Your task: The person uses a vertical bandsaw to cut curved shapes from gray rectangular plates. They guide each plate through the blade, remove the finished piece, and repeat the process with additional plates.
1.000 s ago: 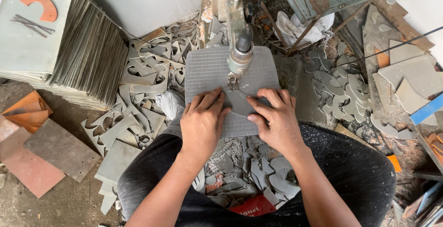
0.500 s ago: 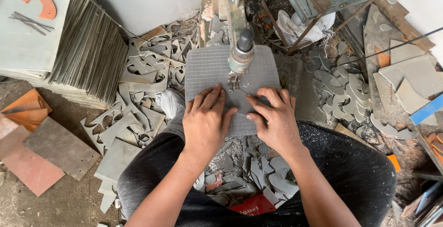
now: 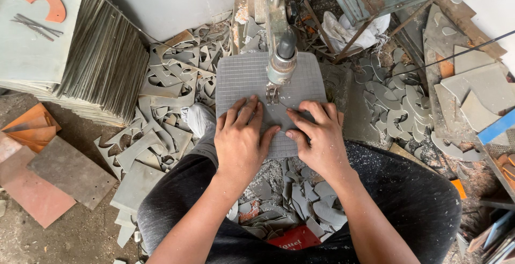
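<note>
While fingers splay, both hands (image 3: 279, 140) press flat on the grey tile (image 3: 247, 81).

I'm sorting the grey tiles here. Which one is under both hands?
The ribbed grey tile beneath the saw head: the left hand and right hand press on it. The others sit stacked upper left.

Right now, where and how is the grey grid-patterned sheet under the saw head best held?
Press flat on the grey sheet's near edge, coming from the person's side as the left hand and right hand do: it lies flat, and the saw head blocks the middle.
</note>
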